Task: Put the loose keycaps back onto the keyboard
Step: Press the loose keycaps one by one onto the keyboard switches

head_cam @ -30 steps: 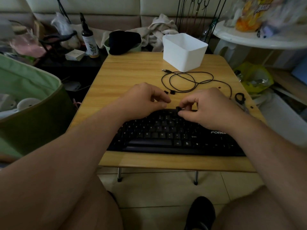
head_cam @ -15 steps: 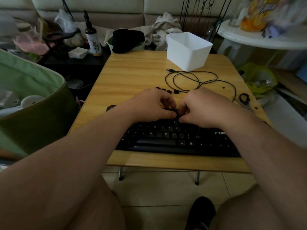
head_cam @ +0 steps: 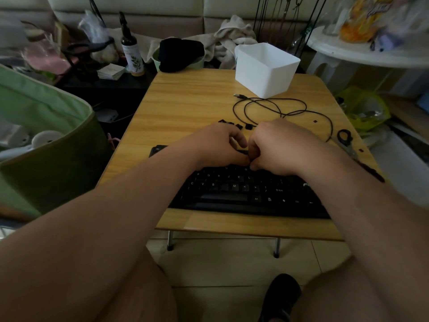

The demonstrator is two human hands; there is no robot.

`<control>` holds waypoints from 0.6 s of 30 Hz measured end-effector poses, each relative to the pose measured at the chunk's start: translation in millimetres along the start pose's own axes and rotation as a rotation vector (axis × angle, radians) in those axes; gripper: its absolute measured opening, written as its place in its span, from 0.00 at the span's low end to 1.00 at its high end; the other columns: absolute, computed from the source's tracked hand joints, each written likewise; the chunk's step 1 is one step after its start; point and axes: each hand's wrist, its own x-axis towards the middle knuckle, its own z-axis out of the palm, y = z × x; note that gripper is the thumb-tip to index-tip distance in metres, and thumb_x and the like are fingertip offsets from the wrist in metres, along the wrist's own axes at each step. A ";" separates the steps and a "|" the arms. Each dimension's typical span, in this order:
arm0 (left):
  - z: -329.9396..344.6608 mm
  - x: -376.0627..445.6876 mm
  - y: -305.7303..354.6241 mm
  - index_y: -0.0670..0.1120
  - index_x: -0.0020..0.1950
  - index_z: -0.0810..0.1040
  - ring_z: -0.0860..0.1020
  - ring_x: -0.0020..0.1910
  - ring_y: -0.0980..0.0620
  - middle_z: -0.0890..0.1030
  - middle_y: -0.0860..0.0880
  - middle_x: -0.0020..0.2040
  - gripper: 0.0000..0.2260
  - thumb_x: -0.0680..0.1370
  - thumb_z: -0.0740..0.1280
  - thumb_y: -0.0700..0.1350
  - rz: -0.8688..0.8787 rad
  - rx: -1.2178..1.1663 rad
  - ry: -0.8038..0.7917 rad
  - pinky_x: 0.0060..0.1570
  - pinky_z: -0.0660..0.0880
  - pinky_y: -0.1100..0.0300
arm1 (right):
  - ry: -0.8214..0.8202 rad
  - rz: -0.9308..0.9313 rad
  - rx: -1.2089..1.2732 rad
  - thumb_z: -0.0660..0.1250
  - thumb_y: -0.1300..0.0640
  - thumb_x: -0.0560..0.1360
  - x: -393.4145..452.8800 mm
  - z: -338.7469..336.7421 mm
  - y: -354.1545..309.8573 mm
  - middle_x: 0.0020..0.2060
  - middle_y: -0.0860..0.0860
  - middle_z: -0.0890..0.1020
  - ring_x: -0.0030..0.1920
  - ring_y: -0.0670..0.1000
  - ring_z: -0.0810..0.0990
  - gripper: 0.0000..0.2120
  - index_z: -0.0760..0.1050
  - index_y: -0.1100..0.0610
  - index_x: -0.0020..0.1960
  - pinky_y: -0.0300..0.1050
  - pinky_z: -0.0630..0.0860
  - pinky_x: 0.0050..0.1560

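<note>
We curl our left hand and right hand together, fingertips pinched narrow over the black plastic keyboard, likely seating a hidden keycap, while spare small black keycaps wait just beyond them.

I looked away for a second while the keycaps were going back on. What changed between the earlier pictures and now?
The right hand, which pinched a keycap above the keyboard a second ago, has come down onto the upper key rows; that keycap is now hidden. The left hand closed in until both hands' fingertips meet there. The loose keycaps behind the hands, the cable, white bin and scissors stayed put.
</note>
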 end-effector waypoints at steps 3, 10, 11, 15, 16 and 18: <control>2.9 4.3 2.1 0.57 0.53 0.82 0.81 0.50 0.54 0.83 0.54 0.52 0.15 0.70 0.81 0.52 -0.069 -0.048 -0.008 0.46 0.76 0.58 | -0.005 0.003 0.008 0.80 0.50 0.70 1.7 1.2 -0.1 0.42 0.48 0.81 0.42 0.52 0.80 0.07 0.82 0.47 0.44 0.51 0.82 0.44; 4.1 4.2 3.4 0.57 0.52 0.82 0.81 0.50 0.53 0.83 0.53 0.52 0.15 0.69 0.81 0.54 -0.095 -0.092 -0.001 0.48 0.77 0.57 | -0.022 0.041 0.080 0.79 0.52 0.72 -2.8 2.1 4.3 0.42 0.48 0.80 0.42 0.49 0.78 0.06 0.81 0.47 0.42 0.42 0.69 0.34; 4.3 4.6 3.4 0.57 0.52 0.82 0.81 0.50 0.53 0.83 0.53 0.52 0.16 0.68 0.81 0.55 -0.097 -0.083 0.001 0.49 0.78 0.56 | -0.016 0.043 0.087 0.79 0.52 0.72 -3.1 2.7 4.5 0.42 0.48 0.81 0.43 0.49 0.78 0.06 0.82 0.47 0.43 0.42 0.70 0.34; 5.0 6.2 6.2 0.57 0.53 0.82 0.81 0.52 0.52 0.82 0.54 0.54 0.16 0.68 0.80 0.56 -0.114 -0.046 0.005 0.53 0.79 0.55 | 0.005 0.054 0.105 0.79 0.51 0.72 -4.7 4.8 4.5 0.40 0.47 0.80 0.41 0.49 0.78 0.06 0.83 0.47 0.44 0.42 0.71 0.35; 5.2 6.2 7.4 0.57 0.53 0.82 0.81 0.52 0.52 0.82 0.54 0.54 0.16 0.68 0.80 0.56 -0.117 -0.038 0.004 0.53 0.79 0.55 | 0.009 0.055 0.109 0.79 0.51 0.72 -5.0 5.4 4.8 0.40 0.47 0.80 0.41 0.49 0.79 0.06 0.83 0.48 0.45 0.42 0.72 0.35; 5.5 6.4 9.5 0.57 0.55 0.81 0.80 0.52 0.53 0.82 0.55 0.53 0.17 0.69 0.80 0.56 -0.115 -0.011 0.007 0.50 0.78 0.56 | 0.012 0.054 0.114 0.79 0.52 0.72 -5.3 6.4 5.7 0.39 0.48 0.81 0.41 0.49 0.79 0.06 0.83 0.50 0.45 0.42 0.72 0.35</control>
